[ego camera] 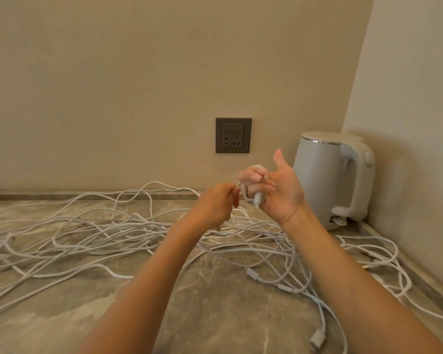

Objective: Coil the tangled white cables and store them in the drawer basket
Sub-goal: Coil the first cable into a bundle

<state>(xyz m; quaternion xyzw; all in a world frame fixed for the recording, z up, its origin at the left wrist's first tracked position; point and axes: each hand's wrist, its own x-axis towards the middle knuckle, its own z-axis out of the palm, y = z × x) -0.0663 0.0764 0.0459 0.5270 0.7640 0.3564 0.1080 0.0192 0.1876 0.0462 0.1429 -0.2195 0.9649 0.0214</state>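
A big tangle of white cables (92, 236) sprawls across the marbled brown countertop (215, 297), from the left edge to the right corner. Both of my hands are raised above the tangle, in front of the wall. My right hand (279, 190) has its palm facing me and thumb up, with a white cable end and its plug (256, 199) looped around the fingers. My left hand (216, 204) pinches the same cable just left of it. The hands are slightly blurred. No drawer basket is in view.
A white electric kettle (335, 180) stands in the back right corner against the wall. A dark wall socket (233, 135) sits above the counter behind my hands. Loose plugs (317, 338) and connectors lie at the front right.
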